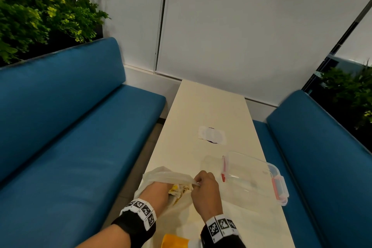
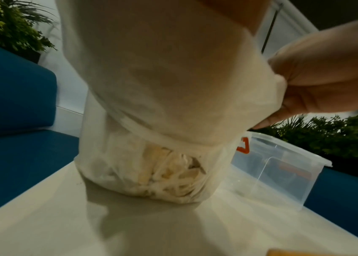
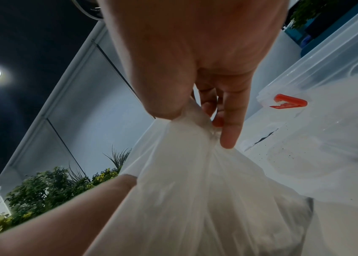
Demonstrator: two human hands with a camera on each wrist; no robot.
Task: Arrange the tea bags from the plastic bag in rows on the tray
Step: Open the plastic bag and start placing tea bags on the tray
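Tea bags fill the plastic bag below the right hand's grip.

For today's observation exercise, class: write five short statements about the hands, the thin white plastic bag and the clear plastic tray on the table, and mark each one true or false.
1. The right hand pinches the rim of the thin white plastic bag. True.
2. The left hand rests flat on the blue bench. False: it reaches inside the bag.
3. The clear plastic tray with red clips already holds rows of tea bags. False: none lie in it.
4. The tray lies to the right of the bag. True.
5. The bag stands on the cream table. True.
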